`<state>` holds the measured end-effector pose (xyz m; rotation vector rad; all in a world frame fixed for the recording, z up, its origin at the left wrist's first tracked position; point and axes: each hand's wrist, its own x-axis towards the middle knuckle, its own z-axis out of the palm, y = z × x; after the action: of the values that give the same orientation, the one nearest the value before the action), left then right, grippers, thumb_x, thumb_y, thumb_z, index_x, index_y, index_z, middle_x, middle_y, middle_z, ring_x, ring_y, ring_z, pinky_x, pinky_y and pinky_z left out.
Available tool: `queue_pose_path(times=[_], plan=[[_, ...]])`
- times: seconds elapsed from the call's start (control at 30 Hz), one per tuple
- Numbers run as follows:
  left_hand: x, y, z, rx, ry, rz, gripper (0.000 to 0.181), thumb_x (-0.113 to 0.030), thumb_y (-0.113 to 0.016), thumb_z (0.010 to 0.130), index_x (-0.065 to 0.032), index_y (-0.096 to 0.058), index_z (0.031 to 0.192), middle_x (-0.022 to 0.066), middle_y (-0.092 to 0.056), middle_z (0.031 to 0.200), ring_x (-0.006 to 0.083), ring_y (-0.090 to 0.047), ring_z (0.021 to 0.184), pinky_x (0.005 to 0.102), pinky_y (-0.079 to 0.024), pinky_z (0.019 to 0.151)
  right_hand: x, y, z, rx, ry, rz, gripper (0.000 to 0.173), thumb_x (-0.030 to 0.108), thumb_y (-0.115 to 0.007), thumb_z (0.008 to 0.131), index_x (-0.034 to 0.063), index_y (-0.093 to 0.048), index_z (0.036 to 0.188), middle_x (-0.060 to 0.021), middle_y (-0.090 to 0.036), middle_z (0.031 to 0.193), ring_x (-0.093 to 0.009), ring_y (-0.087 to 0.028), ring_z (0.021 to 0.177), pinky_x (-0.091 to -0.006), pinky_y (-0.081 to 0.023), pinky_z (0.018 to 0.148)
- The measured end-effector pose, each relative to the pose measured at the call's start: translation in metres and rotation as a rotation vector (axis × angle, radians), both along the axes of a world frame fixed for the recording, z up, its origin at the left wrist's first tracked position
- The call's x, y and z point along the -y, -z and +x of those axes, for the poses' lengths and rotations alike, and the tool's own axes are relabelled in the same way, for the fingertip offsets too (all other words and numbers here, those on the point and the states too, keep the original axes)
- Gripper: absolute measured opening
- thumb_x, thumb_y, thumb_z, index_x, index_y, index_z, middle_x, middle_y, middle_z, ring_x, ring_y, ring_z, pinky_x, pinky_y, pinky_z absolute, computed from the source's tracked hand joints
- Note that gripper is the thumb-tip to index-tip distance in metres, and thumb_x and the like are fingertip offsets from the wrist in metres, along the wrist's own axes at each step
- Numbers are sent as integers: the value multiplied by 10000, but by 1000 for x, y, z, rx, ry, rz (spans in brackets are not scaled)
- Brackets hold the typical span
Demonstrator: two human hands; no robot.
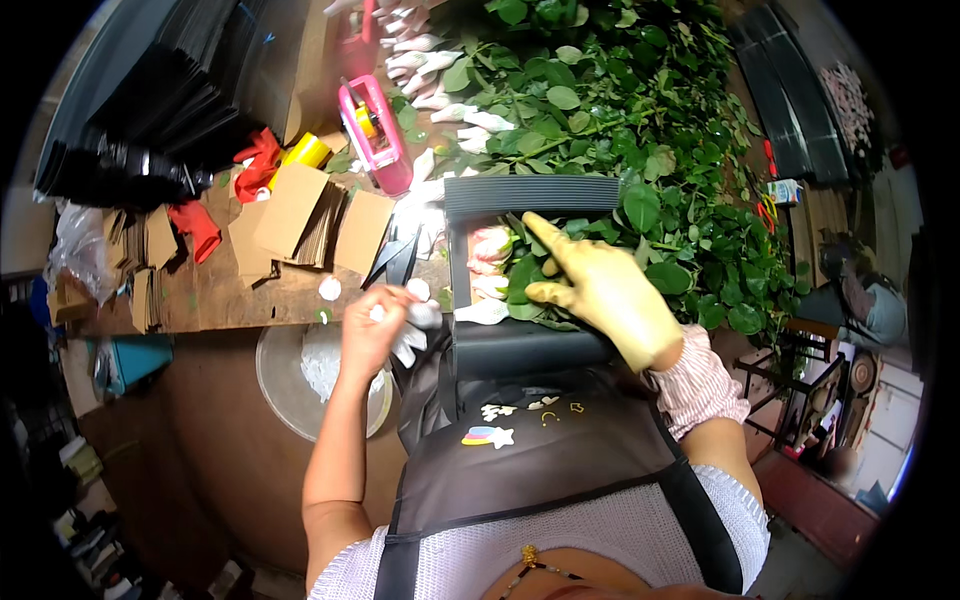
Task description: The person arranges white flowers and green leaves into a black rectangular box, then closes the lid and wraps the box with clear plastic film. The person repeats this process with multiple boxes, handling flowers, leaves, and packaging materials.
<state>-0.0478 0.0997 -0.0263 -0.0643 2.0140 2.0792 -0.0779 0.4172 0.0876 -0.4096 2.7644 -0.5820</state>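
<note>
My left hand [379, 330] is bare and closed at the table's front edge. A white mesh sleeve [425, 315] shows at its fingertips, and more white pieces hang just below. My right hand [600, 289], in a yellow rubber glove, lies over leafy rose stems with index finger and thumb spread. Under it, pale pink roses [491, 251] rest with their heads to the left in a black ribbed wrapper [532, 195]. One bud near the front wears a white mesh sleeve [482, 311]. Whatever the curled fingers of the glove touch is hidden.
Leafy rose stems [600, 97] with netted buds cover the table's far right. A pink tape dispenser [375, 135], cardboard pieces [300, 217], a red glove [196, 229] and black sheets [180, 82] lie left. Below hangs a bin [277, 390] of white scraps. A person [870, 300] sits far right.
</note>
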Motion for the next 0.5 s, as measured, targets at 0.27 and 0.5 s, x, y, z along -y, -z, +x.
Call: queue_pose_path(times=[0.27, 0.5], plan=[[-42, -15, -23, 166, 522, -342, 357, -348, -710, 991, -15, -704, 861, 57, -676, 771, 123, -611, 771, 305, -500, 753, 6, 2, 0, 238, -302, 0, 347, 324, -674, 968, 59, -720, 1188, -176, -749, 1026, -380, -718, 921, -456, -571, 833], [-65, -18, 0, 220, 261, -40, 328, -283, -699, 997, -68, -667, 752, -31, -616, 727, 44, -507, 675, 239, -393, 634, 24, 8, -6, 304, -339, 267, 216, 221, -656, 941, 69, -709, 1085, -171, -752, 961, -362, -740, 909, -486, -566, 813]])
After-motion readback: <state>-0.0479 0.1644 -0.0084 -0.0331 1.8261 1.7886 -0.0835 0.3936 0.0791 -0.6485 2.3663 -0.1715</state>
